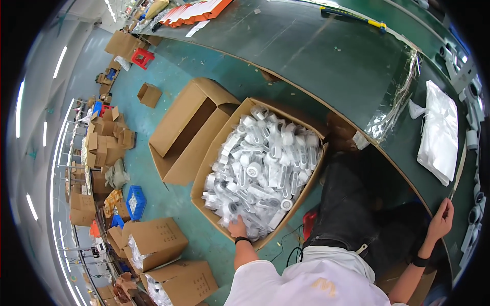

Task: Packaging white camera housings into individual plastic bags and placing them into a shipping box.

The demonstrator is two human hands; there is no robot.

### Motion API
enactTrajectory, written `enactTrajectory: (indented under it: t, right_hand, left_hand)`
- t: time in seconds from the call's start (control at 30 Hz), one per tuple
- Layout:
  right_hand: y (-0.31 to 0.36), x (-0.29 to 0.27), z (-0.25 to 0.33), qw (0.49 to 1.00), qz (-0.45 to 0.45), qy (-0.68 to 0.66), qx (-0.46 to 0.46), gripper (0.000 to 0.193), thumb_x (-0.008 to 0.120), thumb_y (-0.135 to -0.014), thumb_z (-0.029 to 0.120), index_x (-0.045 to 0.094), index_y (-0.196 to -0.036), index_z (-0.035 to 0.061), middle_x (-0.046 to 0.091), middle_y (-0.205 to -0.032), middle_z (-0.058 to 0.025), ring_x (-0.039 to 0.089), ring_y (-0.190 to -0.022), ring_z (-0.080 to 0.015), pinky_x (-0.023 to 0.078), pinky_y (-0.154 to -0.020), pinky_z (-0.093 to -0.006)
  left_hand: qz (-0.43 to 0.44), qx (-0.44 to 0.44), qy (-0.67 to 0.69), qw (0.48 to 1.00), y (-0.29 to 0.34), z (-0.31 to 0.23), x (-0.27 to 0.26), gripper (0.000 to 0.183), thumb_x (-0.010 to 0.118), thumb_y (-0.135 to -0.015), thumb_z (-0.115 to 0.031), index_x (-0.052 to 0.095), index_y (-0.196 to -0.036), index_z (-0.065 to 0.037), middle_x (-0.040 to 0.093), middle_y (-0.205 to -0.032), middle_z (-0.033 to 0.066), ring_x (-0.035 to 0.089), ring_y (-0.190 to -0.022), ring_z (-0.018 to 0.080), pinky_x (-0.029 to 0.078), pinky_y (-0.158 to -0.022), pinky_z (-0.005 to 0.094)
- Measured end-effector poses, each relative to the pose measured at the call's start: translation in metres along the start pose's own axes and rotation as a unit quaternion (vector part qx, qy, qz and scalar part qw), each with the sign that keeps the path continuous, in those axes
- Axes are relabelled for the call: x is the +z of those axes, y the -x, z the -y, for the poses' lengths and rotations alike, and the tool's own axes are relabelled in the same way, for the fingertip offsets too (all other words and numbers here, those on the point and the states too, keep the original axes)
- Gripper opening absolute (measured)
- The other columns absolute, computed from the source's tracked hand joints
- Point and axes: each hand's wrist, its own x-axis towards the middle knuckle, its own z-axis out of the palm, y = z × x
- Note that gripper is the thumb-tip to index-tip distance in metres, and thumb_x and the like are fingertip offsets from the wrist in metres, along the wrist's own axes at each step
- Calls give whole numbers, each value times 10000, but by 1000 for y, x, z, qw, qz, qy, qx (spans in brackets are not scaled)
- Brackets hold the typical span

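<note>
A large open cardboard carton (203,176) on the floor before me is filled with white plastic parts (263,168), each in a clear bag. Some of these parts have round heads and slotted, handle-like pieces. My left hand (237,229) reaches over the carton's near edge, its fingers closed on one of the bagged parts; the bags partly hide the fingertips. Away to the right, my right hand (440,222) is at the edge of the dark green worktable (306,46). Its fingers point up and stand slightly apart, with nothing visible in them.
A second open carton (191,132) adjoins the full one. White plastic bags (439,132) lie flat on the worktable, and a yellow-and-black tool (354,19) lies farther back. More cartons (155,242), a blue crate (136,202) and a red stool (142,58) stand to the left.
</note>
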Motion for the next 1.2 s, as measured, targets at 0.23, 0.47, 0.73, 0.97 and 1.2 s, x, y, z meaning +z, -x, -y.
enactTrajectory:
  t: [0.23, 0.47, 0.73, 0.97, 1.2]
  right_hand:
    - [0, -6, 0, 999, -27, 20, 14, 228, 619, -957, 188, 666, -1061, -9, 654, -891, -21, 564, -775, -72, 463, -708, -211]
    - [-1, -19, 54, 999, 6, -26, -39, 81, 628, -907, 81, 662, -927, 10, 619, -789, -36, 545, -686, -77, 443, -619, -222]
    - [-24, -88, 57, 975, 42, -208, 59, 160, 671, -849, 43, 657, -1005, 10, 631, -806, -13, 561, -685, -53, 433, -576, -208]
    - [-67, -169, -28, 964, -200, 173, -18, 331, 723, -763, 123, 636, -1070, 34, 637, -1015, -128, 587, -973, -307, 465, -838, -384]
    - [-87, -173, -94, 941, -27, 337, 37, 420, 746, -727, 147, 609, -1111, 45, 601, -1076, -114, 560, -1019, -339, 447, -853, -446]
  left_hand:
    - [-136, 90, 23, 986, 9, -58, -24, 608, 698, -796, -394, 565, -1175, 63, 557, -1186, 287, 523, -1110, 429, 413, -974, 487]
    - [-32, 365, 320, 874, 76, -262, -60, 397, 619, -904, -86, 500, -1273, 4, 548, -1187, 164, 562, -1027, 268, 488, -830, 356]
    - [318, 609, 400, 607, 303, -432, -65, 302, 553, -910, 3, 541, -1212, -12, 594, -1082, 94, 571, -970, 163, 453, -865, 288]
    - [394, 673, 299, 550, 396, -454, -84, 231, 644, -817, 14, 625, -1047, 7, 620, -1041, 113, 606, -883, 207, 484, -795, 303]
    - [203, 875, 170, 406, 486, -500, -51, 279, 746, -766, -164, 656, -1005, -52, 643, -987, 111, 576, -896, 306, 445, -815, 416]
